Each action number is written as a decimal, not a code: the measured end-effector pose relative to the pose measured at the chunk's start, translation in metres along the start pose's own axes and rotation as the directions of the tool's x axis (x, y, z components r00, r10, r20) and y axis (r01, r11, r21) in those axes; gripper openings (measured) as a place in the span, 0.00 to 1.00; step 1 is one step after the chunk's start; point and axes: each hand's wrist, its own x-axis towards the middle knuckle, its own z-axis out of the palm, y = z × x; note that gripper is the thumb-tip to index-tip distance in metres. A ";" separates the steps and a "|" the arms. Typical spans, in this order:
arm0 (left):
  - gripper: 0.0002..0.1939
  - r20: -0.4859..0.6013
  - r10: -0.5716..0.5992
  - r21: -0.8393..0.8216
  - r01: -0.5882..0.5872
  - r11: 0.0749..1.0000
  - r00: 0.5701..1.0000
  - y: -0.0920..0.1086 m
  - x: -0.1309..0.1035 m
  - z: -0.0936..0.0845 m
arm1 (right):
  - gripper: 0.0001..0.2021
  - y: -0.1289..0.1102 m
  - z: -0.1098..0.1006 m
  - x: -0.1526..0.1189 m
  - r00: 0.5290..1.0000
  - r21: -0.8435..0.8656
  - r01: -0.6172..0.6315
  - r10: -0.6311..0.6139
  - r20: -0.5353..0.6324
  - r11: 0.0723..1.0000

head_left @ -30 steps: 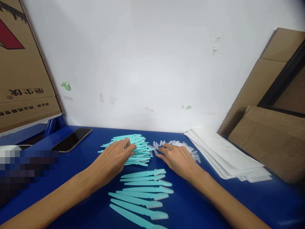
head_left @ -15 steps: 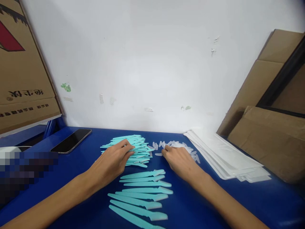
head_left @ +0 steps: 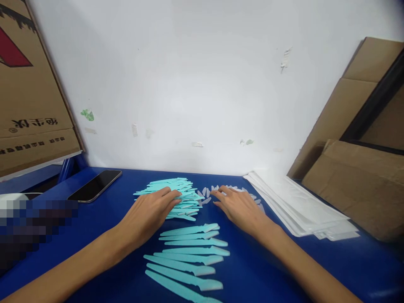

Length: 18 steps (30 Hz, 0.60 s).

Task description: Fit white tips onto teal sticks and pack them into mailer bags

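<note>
My left hand [head_left: 156,206] is over the near left side of a heap of turquoise eyebrow razors [head_left: 172,183]. Its thumb and fingers pinch one razor, whose tip points right toward the small clear blade caps [head_left: 206,193]. My right hand [head_left: 238,206] reaches over those scattered caps and covers part of them. The right thumb and fingers are apart, with nothing visible between them. Closer to me, several more eyebrow razors [head_left: 186,257] lie side by side in a fanned column, heads to the right.
A dark-screened phone [head_left: 96,186] lies at the left on the blue table [head_left: 252,269]. White flat bags [head_left: 293,206] are stacked to the right. Cardboard boxes stand at the left [head_left: 34,97] and right [head_left: 356,185], and a white wall [head_left: 202,84] closes off the back.
My right thumb and fingers have parted from their pinch over the caps, and some caps have shifted. My left hand stays at the heap with almost no movement.
</note>
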 end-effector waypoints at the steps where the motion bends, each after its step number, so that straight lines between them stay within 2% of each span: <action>1: 0.16 0.003 -0.007 -0.004 0.007 1.000 1.000 0.001 0.000 -0.001 | 0.14 0.001 0.001 0.000 1.000 0.010 0.021 -0.021 -0.002 1.000; 5: 0.16 0.029 -0.028 -0.044 0.030 0.999 0.999 0.004 0.002 -0.004 | 0.09 0.000 0.007 0.003 0.996 0.050 0.087 -0.087 -0.001 0.995; 10: 0.15 0.032 -0.036 -0.087 0.039 0.995 0.999 0.006 0.001 -0.004 | 0.04 -0.001 0.008 0.004 0.994 0.078 0.107 -0.109 0.012 0.991; 18: 0.15 0.003 0.006 -0.103 -0.005 0.995 1.000 0.004 0.000 0.001 | 0.06 0.001 -0.001 -0.003 0.994 0.175 0.082 -0.093 0.054 0.981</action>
